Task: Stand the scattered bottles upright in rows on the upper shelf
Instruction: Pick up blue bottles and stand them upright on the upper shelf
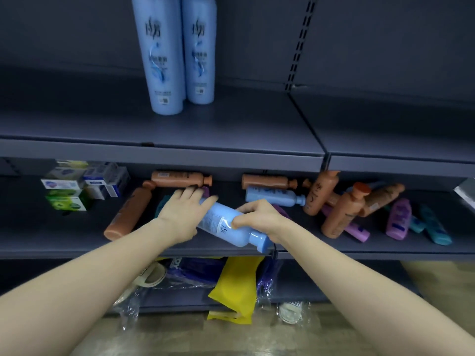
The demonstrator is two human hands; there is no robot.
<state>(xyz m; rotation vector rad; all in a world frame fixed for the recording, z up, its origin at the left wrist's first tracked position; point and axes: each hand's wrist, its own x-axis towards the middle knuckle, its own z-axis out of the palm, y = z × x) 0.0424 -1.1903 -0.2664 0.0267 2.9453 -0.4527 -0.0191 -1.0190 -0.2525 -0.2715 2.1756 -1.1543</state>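
Two tall light-blue bottles stand upright side by side on the dark upper shelf. On the middle shelf lie scattered bottles: several orange ones, a light-blue one, purple ones and a teal one. I hold a light-blue bottle tilted, cap toward me, just above the middle shelf. My right hand grips its middle. My left hand rests flat against its base end, fingers spread over it.
Small boxes in green, white and blue are stacked at the middle shelf's left. Below, a yellow pack and clear plastic-wrapped goods sit on the bottom shelf. A slotted upright divides the upper shelf bays.
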